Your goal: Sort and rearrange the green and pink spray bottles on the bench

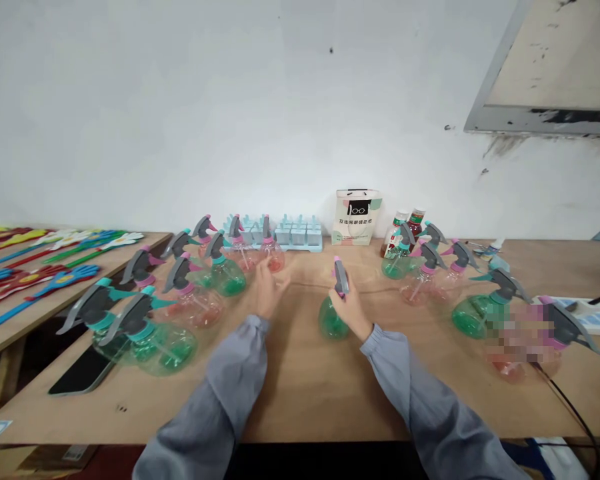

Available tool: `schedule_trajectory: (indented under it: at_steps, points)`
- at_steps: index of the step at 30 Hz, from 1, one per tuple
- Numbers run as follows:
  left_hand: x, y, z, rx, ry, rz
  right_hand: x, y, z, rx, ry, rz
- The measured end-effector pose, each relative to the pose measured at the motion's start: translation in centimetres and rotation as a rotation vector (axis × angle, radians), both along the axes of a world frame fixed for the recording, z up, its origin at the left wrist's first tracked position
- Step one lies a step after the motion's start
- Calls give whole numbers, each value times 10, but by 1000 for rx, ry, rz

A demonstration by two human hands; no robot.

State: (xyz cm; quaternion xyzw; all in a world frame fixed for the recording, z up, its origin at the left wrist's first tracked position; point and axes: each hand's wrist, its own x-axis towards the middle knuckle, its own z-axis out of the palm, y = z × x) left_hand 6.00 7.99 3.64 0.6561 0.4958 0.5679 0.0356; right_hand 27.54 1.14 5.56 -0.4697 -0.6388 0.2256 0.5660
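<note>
My right hand (pixel 350 303) is closed around the neck and grey trigger of a green-bottomed spray bottle (pixel 333 321) with a pink nozzle, upright at the middle of the table. Slightly blurred, my left hand (pixel 270 288) is raised with its thumb and fingers apart and nothing between them. Just beyond it stands a pink spray bottle (pixel 276 259), partly covered by my fingertips. To its left is a green spray bottle (pixel 229 277) with a turquoise collar. Whether my left fingers touch the pink bottle, I cannot tell.
Several more spray bottles (pixel 167 347) stand at the left, near a phone (pixel 83 370), and others (pixel 475 315) at the right. Light-blue ice-pop moulds (pixel 298 235), a paper bag (pixel 355 223) and sauce bottles (pixel 415 225) line the wall. Colourful hand-shaped sticks (pixel 55 283) cover a side table.
</note>
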Motion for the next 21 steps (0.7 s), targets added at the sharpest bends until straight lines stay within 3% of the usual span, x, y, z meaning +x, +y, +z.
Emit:
schedule_trajectory:
  at_steps: [5, 9, 12, 17, 21]
  points:
    - [-24, 65, 22, -126, -41, 76, 8, 17, 18, -59, 103, 24]
    - [-19, 91, 21, -177, -54, 76, 15, 26, 26, -280, 263, 155]
    - [-13, 104, 19, -208, -73, 105, 17, 25, 28, -466, 459, 340]
    - [-14, 104, 18, -226, -75, 130, 17, 23, 31, -596, 569, 544]
    - [-9, 75, 5, -235, -15, 105, 24, 27, 34, -595, 545, 585]
